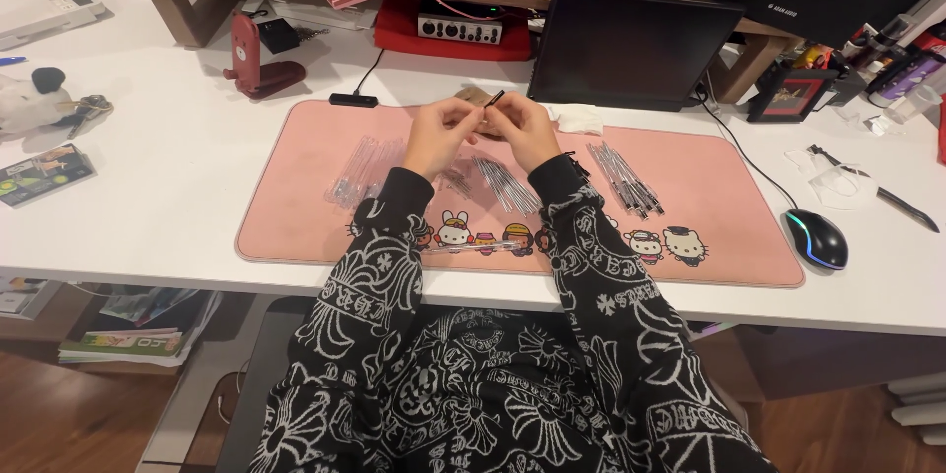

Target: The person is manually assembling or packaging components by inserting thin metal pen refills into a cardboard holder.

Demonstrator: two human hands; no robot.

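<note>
While both hands pinch 1 thin pen (490,103) above the pink mat (296,207), left hand (440,133) and right hand (519,128) meet, its black tip angling up-right.

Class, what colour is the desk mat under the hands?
Pink desk mat, cartoon characters along its front edge; head view.

A thin, dark-tipped pen-like stick (490,101) is pinched between the fingertips of both hands, tilted up to the right above the far middle of the pink desk mat; its lower part is hidden by the fingers.
</note>
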